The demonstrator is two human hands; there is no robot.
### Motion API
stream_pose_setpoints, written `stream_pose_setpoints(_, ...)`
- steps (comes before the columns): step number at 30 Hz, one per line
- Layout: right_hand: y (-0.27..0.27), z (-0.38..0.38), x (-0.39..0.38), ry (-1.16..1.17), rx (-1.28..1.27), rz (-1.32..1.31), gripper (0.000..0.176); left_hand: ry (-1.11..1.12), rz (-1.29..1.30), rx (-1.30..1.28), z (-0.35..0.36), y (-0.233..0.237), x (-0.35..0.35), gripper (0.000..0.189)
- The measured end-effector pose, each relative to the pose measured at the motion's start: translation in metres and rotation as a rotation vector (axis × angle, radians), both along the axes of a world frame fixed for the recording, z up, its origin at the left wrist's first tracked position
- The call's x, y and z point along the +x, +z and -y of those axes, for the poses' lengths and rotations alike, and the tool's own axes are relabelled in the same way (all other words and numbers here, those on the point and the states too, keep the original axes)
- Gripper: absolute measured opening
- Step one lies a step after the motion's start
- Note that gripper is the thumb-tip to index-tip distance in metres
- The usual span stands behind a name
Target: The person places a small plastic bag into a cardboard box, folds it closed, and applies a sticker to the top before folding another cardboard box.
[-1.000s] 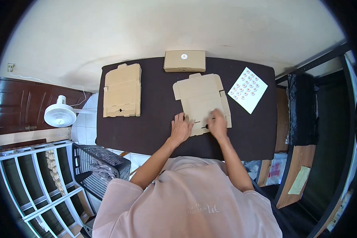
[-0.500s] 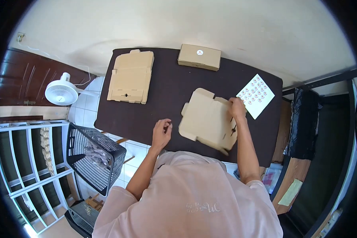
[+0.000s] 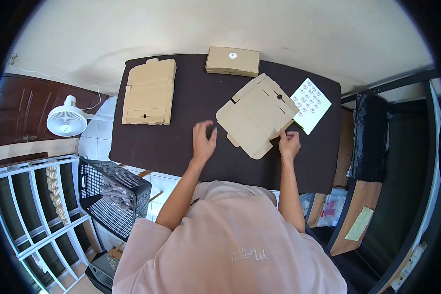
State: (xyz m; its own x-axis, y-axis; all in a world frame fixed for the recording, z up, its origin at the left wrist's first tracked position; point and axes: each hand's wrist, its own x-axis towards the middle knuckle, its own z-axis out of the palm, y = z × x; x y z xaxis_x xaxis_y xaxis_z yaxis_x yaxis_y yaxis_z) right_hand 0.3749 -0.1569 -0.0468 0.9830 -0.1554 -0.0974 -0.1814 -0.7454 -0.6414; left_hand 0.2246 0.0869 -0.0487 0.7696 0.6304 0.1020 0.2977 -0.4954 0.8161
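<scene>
An unfolded cardboard box blank [image 3: 257, 115] lies turned at an angle on the dark tabletop in front of me. My right hand [image 3: 289, 143] pinches its lower right edge between thumb and fingers. Just left of the blank, my left hand [image 3: 203, 139] hovers with thumb and fingers apart, holding nothing. A white sheet of round stickers [image 3: 310, 106] lies right of the blank, whose right corner reaches the sheet's edge.
A stack of flat box blanks [image 3: 148, 93] lies at the table's left. A closed box [image 3: 232, 61] with a round sticker stands by the wall. Left of the table are a white fan [image 3: 67, 120] and a black plastic basket [image 3: 115, 196].
The cardboard blank has turned, its slotted end swinging from the lower right to the upper right. My right hand moved to its near edge; my left hand moved forward.
</scene>
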Motion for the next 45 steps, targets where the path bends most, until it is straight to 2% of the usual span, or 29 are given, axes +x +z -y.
stream_pose_setpoints(2,0.006,0.01,-0.009,-0.063,0.116,-0.412,0.031,0.05,0.017,0.008,-0.017,-0.009,0.031,0.027)
stream_pose_setpoints(3,0.003,0.013,-0.015,-0.068,0.119,-0.408,0.031,0.034,-0.024,0.077,-0.025,-0.016,0.047,0.027)
stream_pose_setpoints(5,-0.015,0.015,-0.03,0.101,0.251,-0.598,0.028,0.011,-0.058,0.151,-0.034,-0.021,0.063,0.027)
stream_pose_setpoints(7,-0.027,0.01,-0.045,0.137,0.315,-0.501,0.027,-0.225,-0.311,0.095,-0.042,-0.028,0.074,0.025)
stream_pose_setpoints(8,-0.033,0.008,-0.049,0.13,0.278,-0.461,0.027,-0.201,-0.257,0.123,-0.041,-0.036,0.076,0.017)
stream_pose_setpoints(9,-0.033,0.006,-0.053,0.119,0.283,-0.456,0.027,-0.212,-0.253,0.128,-0.041,-0.033,0.074,0.017)
stream_pose_setpoints(11,-0.031,0.002,-0.061,0.177,0.015,-0.083,0.022,-0.208,-0.276,0.003,-0.036,-0.024,0.059,0.009)
stream_pose_setpoints(13,-0.031,-0.003,-0.068,0.133,0.075,-0.088,0.028,-0.222,-0.269,-0.093,-0.03,-0.024,0.034,0.003)
stream_pose_setpoints(15,-0.015,-0.014,-0.084,0.148,0.478,-0.022,0.04,-0.281,-0.305,-0.129,-0.017,-0.025,0.005,0.003)
stream_pose_setpoints(16,-0.012,-0.014,-0.095,0.269,0.405,-0.015,0.047,-0.33,-0.335,-0.169,-0.011,-0.024,-0.005,0.004)
stream_pose_setpoints(19,-0.01,-0.01,-0.11,0.653,0.053,0.189,0.046,-0.233,-0.303,-0.137,0.0,-0.024,-0.01,0.009)
stream_pose_setpoints(24,-0.002,-0.004,-0.108,0.753,0.008,0.108,0.035,-0.091,-0.28,-0.098,0.007,-0.023,0.012,0.017)
stream_pose_setpoints(28,0.007,-0.004,-0.107,0.812,0.101,0.011,0.028,-0.087,-0.405,-0.222,0.011,-0.023,0.026,0.026)
stream_pose_setpoints(33,0.008,-0.002,-0.085,0.789,0.173,0.009,0.029,-0.157,-0.483,-0.31,0.016,-0.026,0.028,0.032)
stream_pose_setpoints(36,0.013,-0.005,-0.081,0.9,0.285,0.025,0.035,-0.08,-0.455,-0.437,0.022,-0.016,0.017,0.029)
stream_pose_setpoints(38,0.01,-0.008,-0.081,0.916,0.231,0.016,0.035,-0.082,-0.127,-0.224,0.04,-0.014,0.008,0.032)
stream_pose_setpoints(39,0.009,-0.011,-0.082,0.933,0.178,0.003,0.035,-0.076,-0.126,-0.222,0.048,-0.014,0.004,0.032)
stream_pose_setpoints(42,0.006,-0.017,-0.082,0.952,0.107,-0.013,0.037,-0.333,-0.069,0.172,0.065,-0.013,-0.007,0.046)
stream_pose_setpoints(45,0.006,-0.017,-0.078,0.961,0.079,-0.078,0.036,-0.36,-0.08,0.319,0.072,-0.016,-0.012,0.047)
